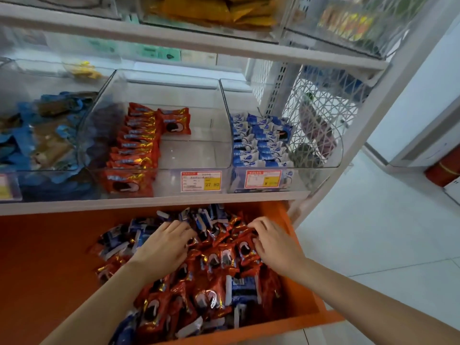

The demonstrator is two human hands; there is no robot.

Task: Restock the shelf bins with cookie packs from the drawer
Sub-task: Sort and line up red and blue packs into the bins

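Observation:
An orange drawer is pulled out below the shelf, holding a heap of red cookie packs mixed with blue ones. My left hand lies on the heap, its fingers curled into the red packs. My right hand is at the heap's right side, fingers curled onto a red pack. Above, the middle clear bin holds a row of red packs on its left and is bare on the right. The right clear bin holds blue packs.
A left bin holds blue and brown snack bags. Price tags hang on the bin fronts. Upper shelves carry yellow and green packs. A white mesh panel closes the shelf's right end, with white floor tiles beyond.

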